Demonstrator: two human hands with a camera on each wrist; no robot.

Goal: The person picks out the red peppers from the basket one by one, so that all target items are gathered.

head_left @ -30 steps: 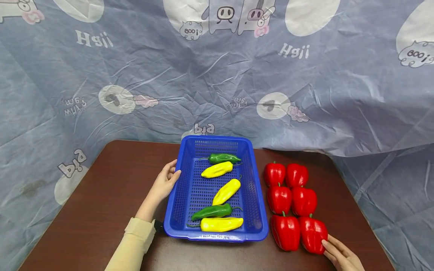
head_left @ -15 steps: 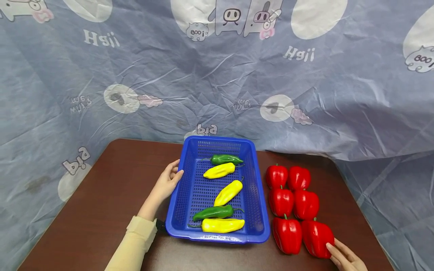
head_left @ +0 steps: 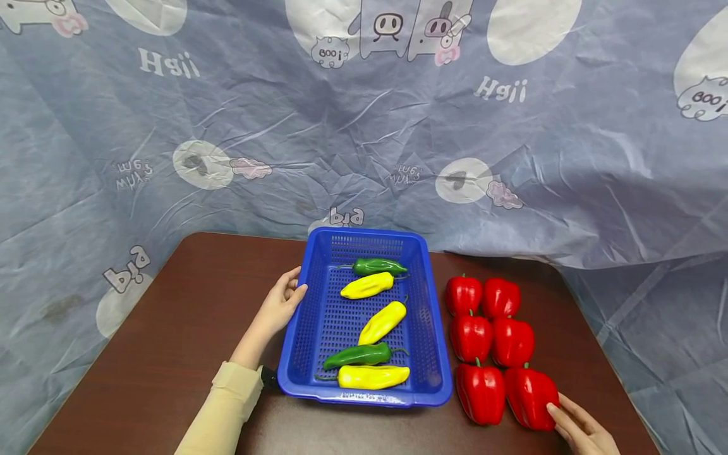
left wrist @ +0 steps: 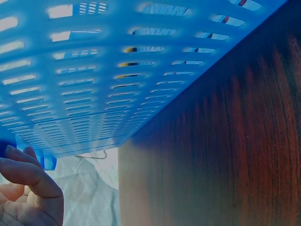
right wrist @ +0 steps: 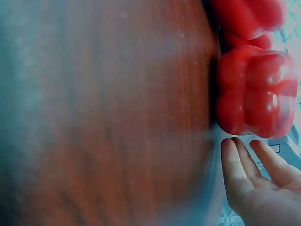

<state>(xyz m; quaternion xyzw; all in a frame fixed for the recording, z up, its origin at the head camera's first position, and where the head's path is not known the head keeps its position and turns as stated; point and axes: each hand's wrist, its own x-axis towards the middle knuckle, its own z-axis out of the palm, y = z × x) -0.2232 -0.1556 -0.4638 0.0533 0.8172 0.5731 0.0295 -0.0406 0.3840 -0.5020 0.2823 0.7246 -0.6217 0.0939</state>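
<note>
My left hand [head_left: 279, 305] grips the left rim of a blue plastic basket [head_left: 292, 344], thumb at the rim and fingers bent. In the left wrist view that hand [left wrist: 33, 188] shows beside the slotted basket wall [left wrist: 94, 84]. Inside the basket lie a few yellow peppers [head_left: 373, 377] and two green peppers [head_left: 357, 356]. My right hand [head_left: 582, 426] has its fingertips at the nearest right red bell pepper [head_left: 531, 398]. From the right wrist, the fingers look extended at the end of a red bell pepper [right wrist: 256, 94], not wrapped round it; contact is hard to tell.
Several red bell peppers [head_left: 472, 338] stand in two columns to the right of the basket. The dark wooden table [head_left: 170, 354] extends left of it. Behind hangs a grey-blue printed cloth [head_left: 341, 126], meeting the table's far edge.
The head view has shifted slightly. The nearest right bell pepper and my right hand have moved a little to the right. My left hand stays at the basket rim.
</note>
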